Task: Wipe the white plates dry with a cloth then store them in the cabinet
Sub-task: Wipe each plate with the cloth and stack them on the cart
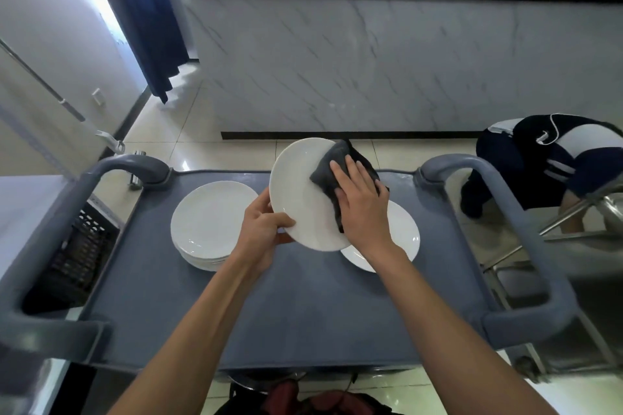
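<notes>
I hold a white plate [296, 189] tilted above the grey cart top [286, 307]. My left hand [261, 229] grips its lower left rim, thumb on the face. My right hand [359, 202] presses a dark grey cloth [332, 167] against the plate's right side, fingers lying fairly straight over the cloth. A stack of white plates [210, 224] sits on the cart to the left. Another white plate [401, 236] lies flat on the cart under my right wrist, partly hidden.
The cart has grey handles at left [128, 167] and right [472, 163]. A marble-fronted counter [371, 61] with a black top stands beyond. A person in dark clothes [546, 158] crouches at the right by a steel frame [573, 212]. A black crate [81, 246] sits left.
</notes>
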Tool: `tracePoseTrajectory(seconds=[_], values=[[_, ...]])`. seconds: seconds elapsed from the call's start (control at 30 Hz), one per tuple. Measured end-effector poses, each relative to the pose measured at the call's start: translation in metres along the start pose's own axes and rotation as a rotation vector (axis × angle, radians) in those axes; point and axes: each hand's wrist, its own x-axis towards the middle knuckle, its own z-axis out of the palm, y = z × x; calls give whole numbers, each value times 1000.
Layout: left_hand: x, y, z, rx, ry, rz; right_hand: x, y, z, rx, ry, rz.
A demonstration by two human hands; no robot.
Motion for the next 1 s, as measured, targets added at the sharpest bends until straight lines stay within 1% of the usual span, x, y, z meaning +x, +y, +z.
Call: tracePoseTrajectory(seconds=[0.23,0.43,0.67,1.0], values=[[-3,-9,23,-37,68,34,-27,9,-8,31,-80,16],[-7,-21,32,-73,115,30,-47,-2,-1,90,-83,33],[-11,-27,29,-104,155,23,-58,-28,6,202,-125,86],[-17,-27,4,-148,247,33,-62,-32,12,267,-189,-11]])
